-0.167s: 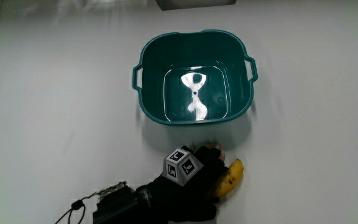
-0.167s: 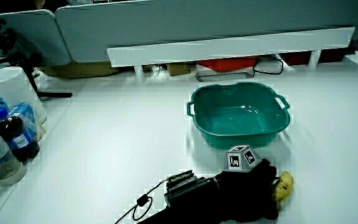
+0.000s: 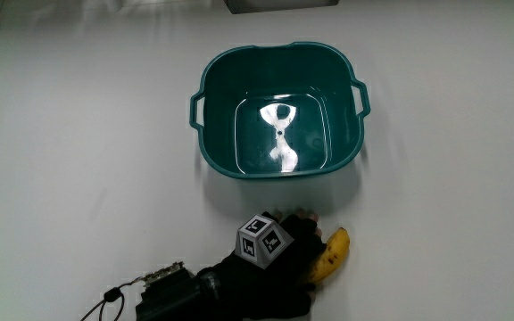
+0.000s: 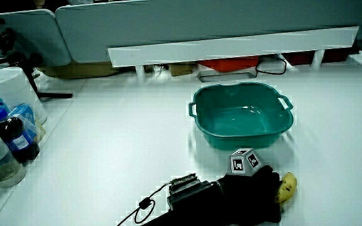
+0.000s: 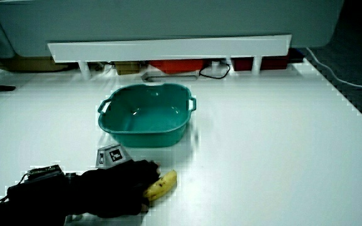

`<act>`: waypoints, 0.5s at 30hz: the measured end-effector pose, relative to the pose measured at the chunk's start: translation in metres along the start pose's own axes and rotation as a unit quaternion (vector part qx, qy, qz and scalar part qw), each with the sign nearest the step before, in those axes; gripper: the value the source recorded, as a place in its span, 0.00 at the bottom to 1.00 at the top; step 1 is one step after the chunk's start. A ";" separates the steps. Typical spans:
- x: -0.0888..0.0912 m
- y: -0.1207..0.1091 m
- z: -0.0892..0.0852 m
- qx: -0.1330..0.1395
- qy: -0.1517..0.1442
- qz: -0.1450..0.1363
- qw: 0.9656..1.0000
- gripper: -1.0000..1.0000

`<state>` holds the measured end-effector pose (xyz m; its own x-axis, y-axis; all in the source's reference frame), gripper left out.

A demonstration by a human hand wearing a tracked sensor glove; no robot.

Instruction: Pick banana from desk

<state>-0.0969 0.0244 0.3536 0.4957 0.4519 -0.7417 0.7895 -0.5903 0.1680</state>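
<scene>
1. The only print that shows is the black-and-white square pattern on the small cube (image 3: 262, 239) strapped to the back of the hand (image 3: 279, 263). It forms no letters or words that can be made out.
2. Some bottles (image 4: 8, 141) stand at the table's edge in a side view. One has a blue cap and a bluish label, but nothing on it can be read.
3. The banana (image 3: 328, 254) lies on the white table (image 3: 87, 152), nearer to the person than the teal basin (image 3: 279, 111) and a little apart from its wall.
4. The hand lies over the banana's stem-side part. Only the yellow tip end, with some brown marks, sticks out past the glove in the main view and in both side views (image 4: 286, 187) (image 5: 161, 185).
5. The fingers (image 3: 309, 234) curl down around the banana and touch it, so the hand is closed on the fruit. The banana appears to rest on the table surface.
6. The black forearm (image 3: 172, 294) runs from the hand toward the person, low along the table, with a small black device and a thin cord (image 3: 105, 299) on it.
7. The basin sits upright, with a handle on each side and bright glare on its bare floor.
</scene>
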 end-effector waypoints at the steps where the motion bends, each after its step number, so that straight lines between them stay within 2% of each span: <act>1: 0.003 0.003 -0.002 0.003 0.008 -0.010 1.000 0.50; 2: 0.000 0.006 -0.011 0.011 -0.054 -0.018 0.998 0.50; 3: 0.003 0.010 -0.014 0.011 -0.044 -0.023 0.999 0.50; 5: 0.007 0.017 -0.021 -0.009 -0.020 -0.037 0.999 0.50; 6: 0.009 0.019 -0.024 -0.019 -0.014 -0.017 1.000 0.50; 7: 0.007 0.022 -0.033 -0.021 -0.048 -0.031 0.998 0.50; 8: 0.003 0.024 -0.044 -0.031 -0.073 -0.009 0.997 0.50; 11: 0.013 0.034 -0.052 -0.032 -0.028 -0.049 0.998 0.50; 12: 0.008 0.036 -0.063 -0.050 -0.054 -0.019 0.997 0.50; 13: 0.003 0.039 -0.077 -0.057 -0.107 -0.010 0.993 0.50; 14: 0.005 0.041 -0.079 -0.081 -0.093 0.017 0.992 0.50; 15: 0.007 0.044 -0.083 -0.080 -0.083 0.016 0.993 0.50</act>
<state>-0.0290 0.0567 0.4098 0.4652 0.3110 -0.8288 0.8283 -0.4831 0.2837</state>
